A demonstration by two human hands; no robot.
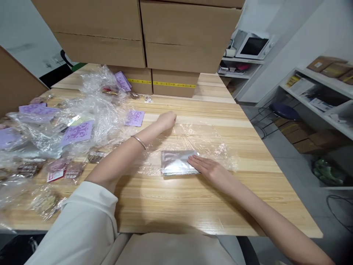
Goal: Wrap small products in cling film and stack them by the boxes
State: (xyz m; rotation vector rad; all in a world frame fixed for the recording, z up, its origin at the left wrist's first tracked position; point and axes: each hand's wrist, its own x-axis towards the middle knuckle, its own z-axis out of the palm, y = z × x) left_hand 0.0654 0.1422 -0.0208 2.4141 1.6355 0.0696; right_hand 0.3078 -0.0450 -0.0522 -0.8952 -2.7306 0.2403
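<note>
A sheet of clear plastic film (211, 138) is spread on the wooden table in front of me. On it lies a flat silver foil packet (176, 162), apparently several layers thick. My left hand (167, 120) is closed in a pinch at the far left corner of the film, beyond the packet. My right hand (209, 168) lies flat with fingers stretched out, its fingertips resting on the right end of the packet. Just left of my left hand is a purple patterned card (135, 118).
Crumpled clear wrappers (91, 114) with more purple cards and small wrapped snacks cover the table's left side. Large cardboard boxes (187, 36) are stacked along the back. Past the right table edge are a blue stool (285, 110), a microwave (253, 45) and shelves (317, 92).
</note>
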